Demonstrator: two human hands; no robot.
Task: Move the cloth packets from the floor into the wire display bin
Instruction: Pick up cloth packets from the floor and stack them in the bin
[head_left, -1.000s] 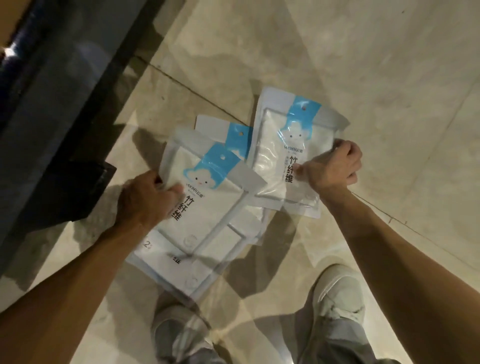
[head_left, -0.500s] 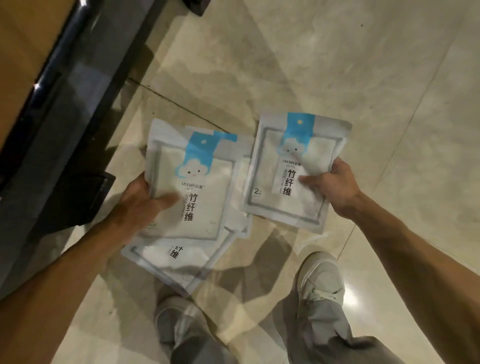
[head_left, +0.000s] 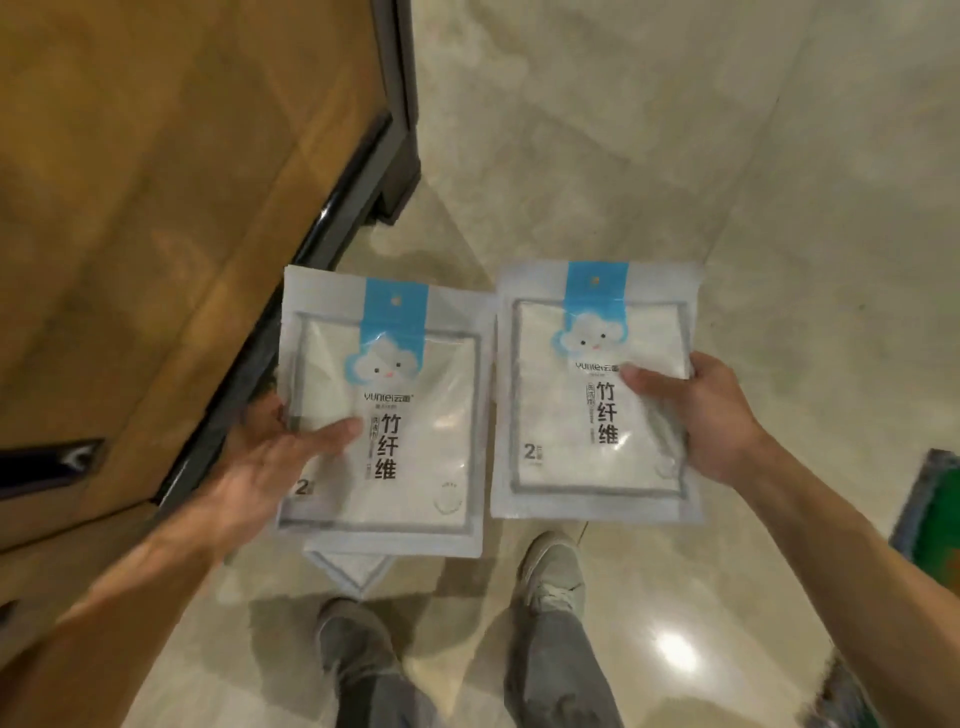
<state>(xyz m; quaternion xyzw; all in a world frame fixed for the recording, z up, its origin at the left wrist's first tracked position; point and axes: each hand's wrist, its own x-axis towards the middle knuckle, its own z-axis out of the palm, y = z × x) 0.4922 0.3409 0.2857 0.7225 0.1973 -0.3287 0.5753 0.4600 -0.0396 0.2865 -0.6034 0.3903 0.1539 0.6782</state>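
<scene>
Carrying cloth packets off the floor, one load in each hand.

Left hand (head_left: 265, 457) is gripping a stack of packets (head_left: 384, 415), thumb on top, a lower packet corner (head_left: 353, 569) sagging out underneath; right hand (head_left: 696, 415) is pinching a single packet (head_left: 592, 395) at its edge. Wire bin isn't showing. I'm thinking it's worth squaring the left stack and supporting it from below before tipping in, or the loose one is slipping out.

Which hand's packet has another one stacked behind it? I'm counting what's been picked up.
The left hand holds that packet: a second packet's corner pokes out below it. The right hand's packet shows nothing behind it.
</scene>
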